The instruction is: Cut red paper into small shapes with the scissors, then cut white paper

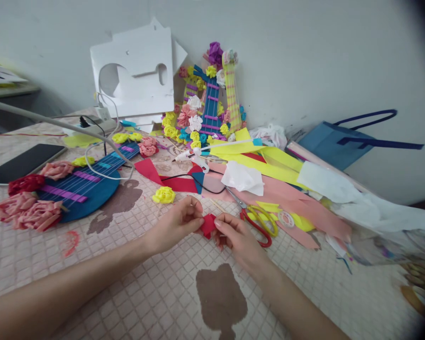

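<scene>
Two hands point(179, 221) point(238, 236); one glue gun point(193, 154)

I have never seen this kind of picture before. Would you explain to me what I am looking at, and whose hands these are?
Of course. A camera worn on a person's head took this single picture, looking forward and down. The two bare hands belong to that person. The left hand and right hand hold a small red piece between their fingertips. On the table lie a blue toy guitar, a yellow flower, a glue gun, scissors and pink strips.
</scene>
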The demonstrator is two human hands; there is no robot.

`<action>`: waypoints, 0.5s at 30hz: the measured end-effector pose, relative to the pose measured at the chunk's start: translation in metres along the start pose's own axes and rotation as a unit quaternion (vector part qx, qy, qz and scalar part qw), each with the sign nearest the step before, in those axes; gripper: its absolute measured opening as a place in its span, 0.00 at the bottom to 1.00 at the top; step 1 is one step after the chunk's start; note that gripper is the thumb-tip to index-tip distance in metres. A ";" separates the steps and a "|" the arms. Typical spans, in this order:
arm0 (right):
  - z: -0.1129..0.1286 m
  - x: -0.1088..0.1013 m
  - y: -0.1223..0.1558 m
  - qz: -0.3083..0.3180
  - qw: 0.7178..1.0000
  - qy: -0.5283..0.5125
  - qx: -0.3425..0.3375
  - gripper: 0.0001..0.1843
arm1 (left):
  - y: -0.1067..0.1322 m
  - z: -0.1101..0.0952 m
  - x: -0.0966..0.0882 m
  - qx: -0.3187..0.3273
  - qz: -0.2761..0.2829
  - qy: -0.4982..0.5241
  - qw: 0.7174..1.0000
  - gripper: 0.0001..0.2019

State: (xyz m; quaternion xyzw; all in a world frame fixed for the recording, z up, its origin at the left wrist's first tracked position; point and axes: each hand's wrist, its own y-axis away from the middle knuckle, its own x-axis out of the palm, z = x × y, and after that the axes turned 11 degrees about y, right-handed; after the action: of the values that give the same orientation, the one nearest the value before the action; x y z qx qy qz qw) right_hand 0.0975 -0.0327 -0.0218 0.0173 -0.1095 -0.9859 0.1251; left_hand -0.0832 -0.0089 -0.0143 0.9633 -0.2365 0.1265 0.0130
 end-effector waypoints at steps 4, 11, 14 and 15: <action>-0.002 0.000 -0.002 0.005 1.000 0.020 -0.008 0.12 | 0.001 -0.001 -0.001 0.023 0.030 -0.090 0.995 0.02; -0.005 0.000 -0.004 -0.009 1.000 -0.002 0.008 0.08 | 0.002 -0.001 -0.003 0.051 0.080 -0.176 0.980 0.12; -0.005 -0.001 -0.003 0.003 1.000 -0.002 0.007 0.09 | 0.002 0.000 -0.001 0.065 0.060 -0.180 0.980 0.10; -0.006 -0.001 -0.003 0.004 1.000 0.000 0.006 0.10 | 0.002 0.000 -0.001 0.061 0.053 -0.177 0.981 0.08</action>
State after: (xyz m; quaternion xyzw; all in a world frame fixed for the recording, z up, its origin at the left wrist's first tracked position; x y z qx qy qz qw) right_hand 0.0978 -0.0310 -0.0280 0.0180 -0.1153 -0.9848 0.1289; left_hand -0.0846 -0.0099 -0.0146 0.9556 -0.2773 -0.0312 -0.0948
